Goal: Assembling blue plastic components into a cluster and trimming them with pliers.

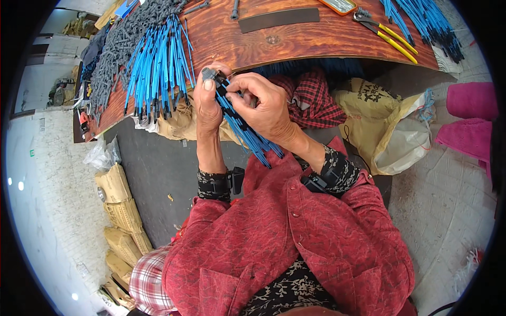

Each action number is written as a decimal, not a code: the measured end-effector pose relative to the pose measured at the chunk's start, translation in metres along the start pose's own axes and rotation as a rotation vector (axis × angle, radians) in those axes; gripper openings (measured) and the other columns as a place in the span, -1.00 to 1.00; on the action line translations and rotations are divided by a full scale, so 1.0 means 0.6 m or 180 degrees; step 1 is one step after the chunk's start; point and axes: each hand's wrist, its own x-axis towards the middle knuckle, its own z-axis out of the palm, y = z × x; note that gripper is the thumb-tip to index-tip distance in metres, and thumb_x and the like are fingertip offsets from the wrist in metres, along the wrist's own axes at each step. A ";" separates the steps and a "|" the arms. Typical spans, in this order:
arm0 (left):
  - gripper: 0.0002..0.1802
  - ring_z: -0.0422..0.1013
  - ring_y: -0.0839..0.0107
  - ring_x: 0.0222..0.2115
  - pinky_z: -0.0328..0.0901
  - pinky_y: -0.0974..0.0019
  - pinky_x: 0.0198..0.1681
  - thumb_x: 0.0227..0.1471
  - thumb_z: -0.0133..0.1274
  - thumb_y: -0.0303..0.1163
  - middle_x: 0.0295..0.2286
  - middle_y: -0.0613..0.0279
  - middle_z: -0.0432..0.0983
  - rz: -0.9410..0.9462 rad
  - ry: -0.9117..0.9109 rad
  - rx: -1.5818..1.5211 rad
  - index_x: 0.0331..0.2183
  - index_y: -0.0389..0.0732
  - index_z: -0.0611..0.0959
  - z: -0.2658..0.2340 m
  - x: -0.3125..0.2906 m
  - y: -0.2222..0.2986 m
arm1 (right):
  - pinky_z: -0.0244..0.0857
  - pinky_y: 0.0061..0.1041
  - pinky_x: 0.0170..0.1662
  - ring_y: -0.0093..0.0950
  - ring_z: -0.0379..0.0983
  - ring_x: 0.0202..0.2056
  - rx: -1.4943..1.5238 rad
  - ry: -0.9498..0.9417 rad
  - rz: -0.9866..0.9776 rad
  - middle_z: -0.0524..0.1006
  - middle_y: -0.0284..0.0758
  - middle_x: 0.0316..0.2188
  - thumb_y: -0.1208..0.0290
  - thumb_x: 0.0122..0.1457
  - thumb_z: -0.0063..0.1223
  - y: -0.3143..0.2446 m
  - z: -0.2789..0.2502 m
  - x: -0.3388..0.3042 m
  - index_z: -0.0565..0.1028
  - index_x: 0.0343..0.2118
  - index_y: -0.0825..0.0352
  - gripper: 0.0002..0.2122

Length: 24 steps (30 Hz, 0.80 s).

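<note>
Bright, diffuse light across my desk [337,43]; dark shadow underneath. White glare spots at the left rim. Fisheye bows the desk's edge; corners black. My left grip [208,105] and right grip [265,108] show fairly sharp.

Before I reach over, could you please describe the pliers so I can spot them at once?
Follow the reddish wooden table to its right end. Near the orange-edged item, beside the blue rods, lie the pliers; their two long yellow handles set them apart.
</note>
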 end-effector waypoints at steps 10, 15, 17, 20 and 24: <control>-0.55 0.29 0.41 -0.24 0.19 0.32 -0.09 0.18 0.01 -0.04 -0.27 0.17 0.40 0.0221 -0.0267 0.0196 -0.20 -0.29 0.51 -0.001 -0.001 0.012 | 0.41 -0.43 -0.43 -0.34 0.56 -0.48 -0.0554 0.0201 -0.0697 0.61 -0.22 -0.39 0.64 -0.04 0.27 -0.003 0.004 0.003 0.54 -0.37 0.37 -0.84; -0.60 0.27 0.40 -0.29 0.19 0.33 -0.17 0.14 0.11 -0.12 -0.30 0.14 0.39 0.0271 -0.0339 0.0004 -0.22 -0.28 0.51 -0.014 -0.015 0.021 | 0.43 -0.36 -0.41 -0.30 0.54 -0.45 -0.0623 0.0126 -0.0785 0.60 -0.30 -0.44 0.54 0.00 0.25 -0.016 -0.001 -0.005 0.55 -0.37 0.27 -0.88; -0.59 0.27 0.40 -0.32 0.20 0.32 -0.19 0.12 0.13 -0.10 -0.32 0.14 0.37 0.0271 -0.0365 -0.0164 -0.24 -0.28 0.51 -0.019 -0.022 0.025 | 0.42 -0.38 -0.42 -0.34 0.54 -0.46 -0.0454 -0.0026 -0.0892 0.60 -0.33 -0.45 0.51 -0.01 0.28 -0.019 -0.001 -0.010 0.57 -0.36 0.24 -0.86; -0.47 0.17 0.41 -0.39 0.10 0.34 -0.32 -0.01 0.24 0.02 -0.40 0.24 0.26 0.0134 -0.0207 -0.0367 -0.29 -0.25 0.49 -0.006 -0.027 0.043 | 0.41 -0.41 -0.43 -0.38 0.53 -0.45 -0.0317 -0.0027 -0.0571 0.61 -0.37 -0.46 0.49 -0.01 0.30 -0.020 0.000 -0.020 0.60 -0.34 0.20 -0.85; -0.49 0.14 0.42 -0.42 0.08 0.33 -0.34 0.01 0.24 0.04 -0.44 0.27 0.24 0.0163 -0.0191 -0.0504 -0.30 -0.22 0.50 -0.009 -0.030 0.045 | 0.42 -0.40 -0.40 -0.36 0.54 -0.44 -0.0224 -0.0007 -0.0302 0.61 -0.37 -0.47 0.51 0.00 0.29 -0.025 0.007 -0.021 0.61 -0.34 0.21 -0.86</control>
